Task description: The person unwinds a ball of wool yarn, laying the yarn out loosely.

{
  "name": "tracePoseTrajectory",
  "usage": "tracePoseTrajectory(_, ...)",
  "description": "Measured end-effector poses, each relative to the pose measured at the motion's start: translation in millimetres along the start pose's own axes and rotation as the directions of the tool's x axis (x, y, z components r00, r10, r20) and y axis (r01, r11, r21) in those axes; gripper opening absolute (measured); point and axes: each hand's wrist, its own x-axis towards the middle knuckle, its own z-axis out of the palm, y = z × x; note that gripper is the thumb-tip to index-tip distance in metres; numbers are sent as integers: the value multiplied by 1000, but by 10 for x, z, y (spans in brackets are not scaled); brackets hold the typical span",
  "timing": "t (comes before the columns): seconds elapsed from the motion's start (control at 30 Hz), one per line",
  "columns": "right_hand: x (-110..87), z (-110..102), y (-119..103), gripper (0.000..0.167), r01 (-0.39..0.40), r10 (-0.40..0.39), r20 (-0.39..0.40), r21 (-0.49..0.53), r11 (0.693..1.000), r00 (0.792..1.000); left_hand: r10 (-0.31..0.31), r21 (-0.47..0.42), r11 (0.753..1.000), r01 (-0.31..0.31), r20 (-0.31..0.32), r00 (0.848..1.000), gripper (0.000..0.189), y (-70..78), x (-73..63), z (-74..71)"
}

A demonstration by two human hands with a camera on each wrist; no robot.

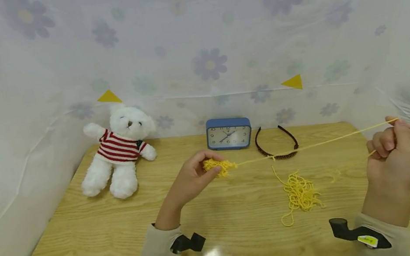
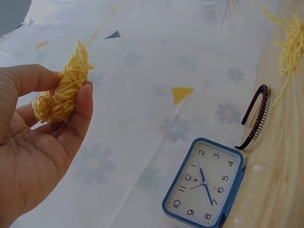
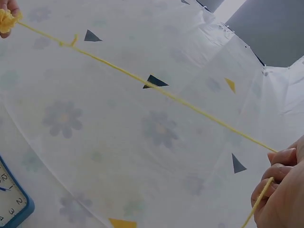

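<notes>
My left hand (image 1: 196, 175) pinches a small crocheted-looking piece of yellow yarn (image 1: 220, 167) between thumb and fingers; in the left wrist view the piece (image 2: 66, 88) appears as a thick, looped bundle. From it a single yellow strand (image 1: 326, 141) runs taut to the right, with a little knot partway along. My right hand (image 1: 397, 152), raised at the right, pinches that strand at its fingertips, other fingers curled. In the right wrist view a tail of yarn (image 3: 259, 202) hangs out below those fingers. A loose tangle of yellow yarn (image 1: 301, 193) lies on the table between the hands.
On the wooden table (image 1: 241, 211), a blue alarm clock (image 1: 228, 133) and a dark headband (image 1: 278, 156) lie toward the back. A white teddy bear (image 1: 119, 154) in a striped shirt sits at the back left. Flower-patterned sheeting (image 1: 163, 63) encloses the table behind and at the sides.
</notes>
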Motion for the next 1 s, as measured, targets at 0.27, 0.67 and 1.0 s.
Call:
tracePoseTrajectory(0.27,67,-68,-55,17,44,-44,-63,-9,999,997,-5,-21,1000,5,3,1000,19,25,-6,-10)
tracePoseTrajectory(0.67,-16,11,117,19,-66,70,117,-41,997,991,-5,-29,1000,5,5,1000,20,15,-12,-6)
tracePoseTrajectory(1.0,-94,-58,230,14,40,383,376,-756,654,844,4,-12,1000,-4,6,1000,20,33,-3,8)
